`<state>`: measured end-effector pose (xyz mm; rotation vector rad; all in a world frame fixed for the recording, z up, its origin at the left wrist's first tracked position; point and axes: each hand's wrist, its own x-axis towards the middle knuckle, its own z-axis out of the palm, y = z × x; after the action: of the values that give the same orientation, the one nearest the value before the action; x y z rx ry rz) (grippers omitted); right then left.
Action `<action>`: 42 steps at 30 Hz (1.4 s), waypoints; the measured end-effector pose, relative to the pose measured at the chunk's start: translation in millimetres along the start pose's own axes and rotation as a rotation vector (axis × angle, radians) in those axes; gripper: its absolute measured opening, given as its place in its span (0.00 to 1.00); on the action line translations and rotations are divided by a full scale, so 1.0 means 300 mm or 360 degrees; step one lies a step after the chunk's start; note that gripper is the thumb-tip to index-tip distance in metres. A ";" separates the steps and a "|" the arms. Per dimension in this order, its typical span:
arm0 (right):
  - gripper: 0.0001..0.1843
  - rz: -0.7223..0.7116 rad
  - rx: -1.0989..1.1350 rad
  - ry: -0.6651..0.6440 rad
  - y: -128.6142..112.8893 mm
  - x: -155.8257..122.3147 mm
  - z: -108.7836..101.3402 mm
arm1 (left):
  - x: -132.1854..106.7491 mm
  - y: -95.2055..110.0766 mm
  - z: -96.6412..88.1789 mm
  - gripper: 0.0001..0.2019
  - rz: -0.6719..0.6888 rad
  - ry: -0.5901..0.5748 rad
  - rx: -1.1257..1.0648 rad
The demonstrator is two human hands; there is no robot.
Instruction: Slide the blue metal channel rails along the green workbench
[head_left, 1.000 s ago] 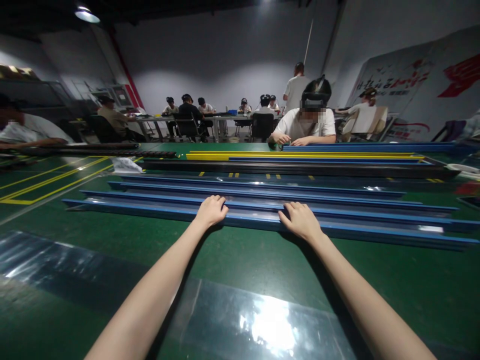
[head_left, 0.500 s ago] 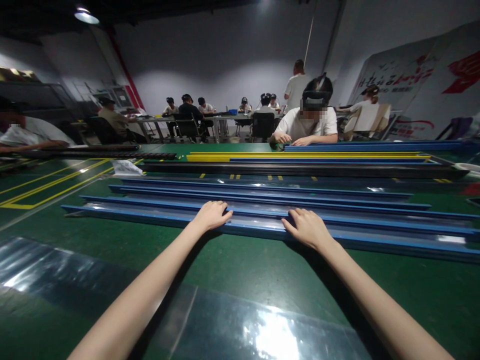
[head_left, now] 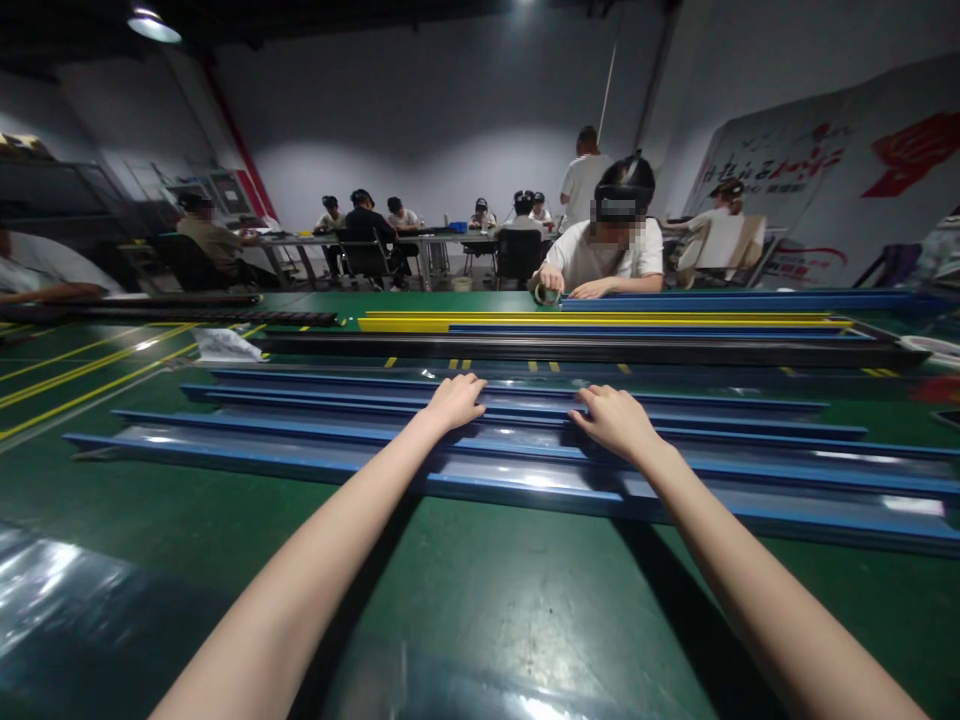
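Note:
Long blue channel rails lie side by side across the green table. My left hand (head_left: 456, 400) and my right hand (head_left: 616, 421) reach over the nearest blue rail (head_left: 225, 455) and rest on the second blue rail (head_left: 315, 404), about a hand's width apart. The fingers of both hands are curled over that rail's far edge. Both forearms stretch across the nearest rail.
Behind the blue rails lie a long black rail (head_left: 675, 350) and a yellow rail (head_left: 525, 322). A person in white (head_left: 611, 250) sits across the table holding a tape roll (head_left: 546, 294). A white bag (head_left: 221, 345) lies at left. Glossy film (head_left: 67, 590) covers the near table edge.
Both hands left the nearest blue rail and moved forward onto the second one. The camera view shifted forward and slightly to the right.

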<state>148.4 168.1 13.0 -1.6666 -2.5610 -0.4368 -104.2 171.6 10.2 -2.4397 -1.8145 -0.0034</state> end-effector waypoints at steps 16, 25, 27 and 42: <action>0.31 -0.0069 0.0415 -0.0276 0.086 0.194 0.200 | 0.198 0.058 0.040 0.34 0.0070 -0.0453 -0.0032; 0.34 -0.0223 0.0378 0.0052 0.093 0.150 0.165 | 0.158 0.030 -0.015 0.33 0.0205 -0.0240 0.0138; 0.34 -0.0257 0.0317 0.0148 0.090 0.141 0.146 | 0.143 0.021 -0.038 0.32 0.0223 -0.0203 0.0155; 0.39 -0.0383 0.0077 0.0312 0.110 -0.029 -0.140 | -0.039 0.063 -0.324 0.39 0.0308 -0.0130 0.0244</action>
<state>177.3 161.6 58.3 -1.2361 -2.6087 -0.5179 -83.8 147.0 104.6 -2.5269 -1.5362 0.2438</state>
